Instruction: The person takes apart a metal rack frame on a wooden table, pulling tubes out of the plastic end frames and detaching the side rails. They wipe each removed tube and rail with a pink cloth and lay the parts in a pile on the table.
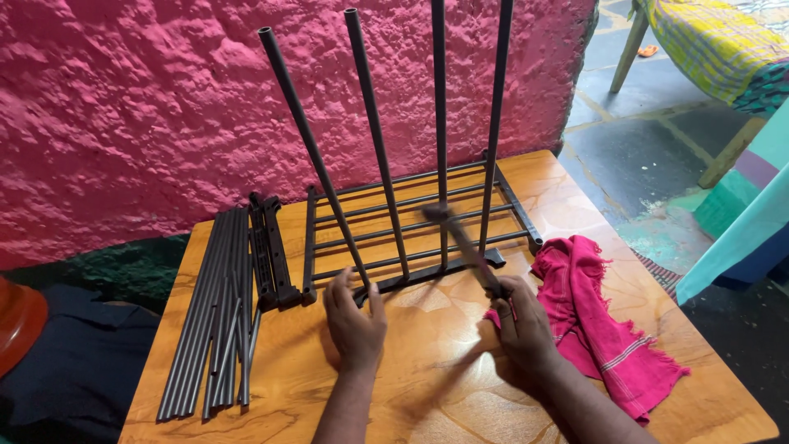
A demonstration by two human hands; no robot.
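Wooden table (427,386) against a pink wall, with loose parts on top

Directly on the orange-brown tabletop: a bundle of dark metal rods (209,321) along the left edge; black brackets (269,251) just beside them; a black metal rack frame (411,226) at the rear centre; a pink cloth (596,316) at the right

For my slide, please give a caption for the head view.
Left hand steadies a black metal rack frame while right hand swings a hammer.
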